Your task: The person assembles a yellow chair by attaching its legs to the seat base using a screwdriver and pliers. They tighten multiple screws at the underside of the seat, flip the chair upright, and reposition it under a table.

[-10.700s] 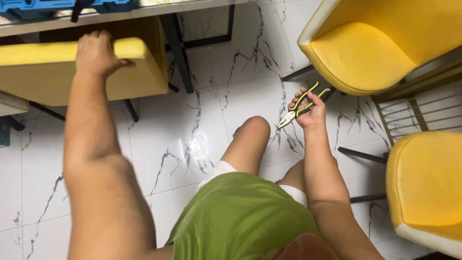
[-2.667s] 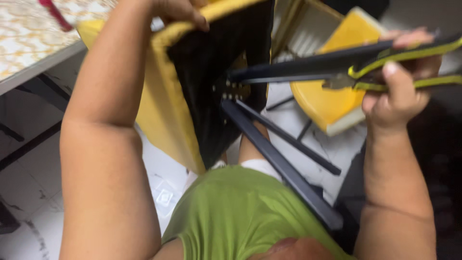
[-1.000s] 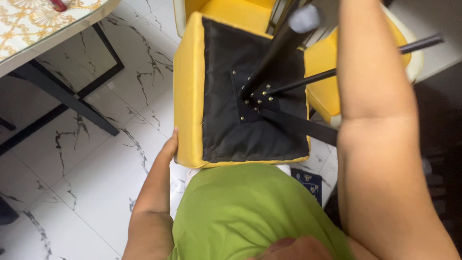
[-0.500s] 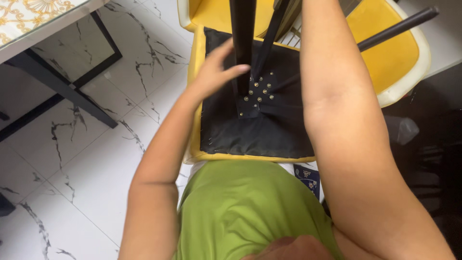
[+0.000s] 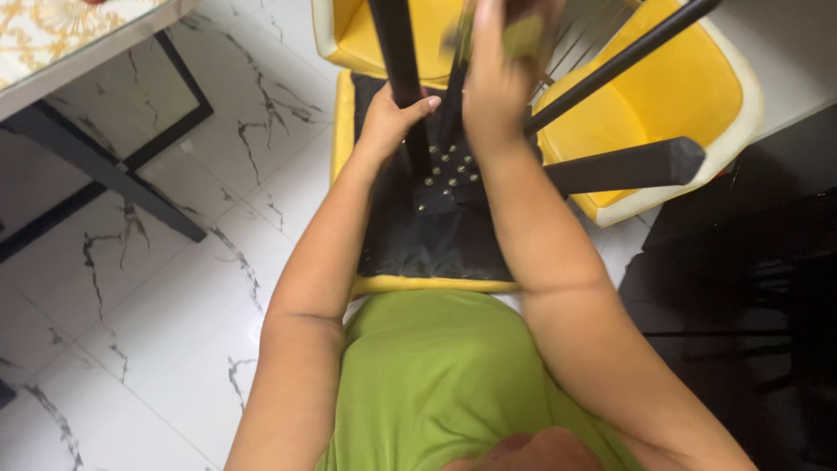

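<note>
Left hand (image 5: 394, 118) gripping black chair leg (image 5: 397, 70), right hand (image 5: 499, 83) raised, blurred

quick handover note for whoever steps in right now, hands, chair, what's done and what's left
Left hand: wrapped around one black metal chair leg, near its base.
Right hand: raised over the leg mount, its grip closed on a blurred yellow-green handled tool.
Upturned yellow chair seat: rests against the person's lap, black underside facing up, legs pointing away.
Done: chair flipped, studded black mounting plate exposed.
Left: work at the plate; the blur hides whether any fastener is loosened.
</note>
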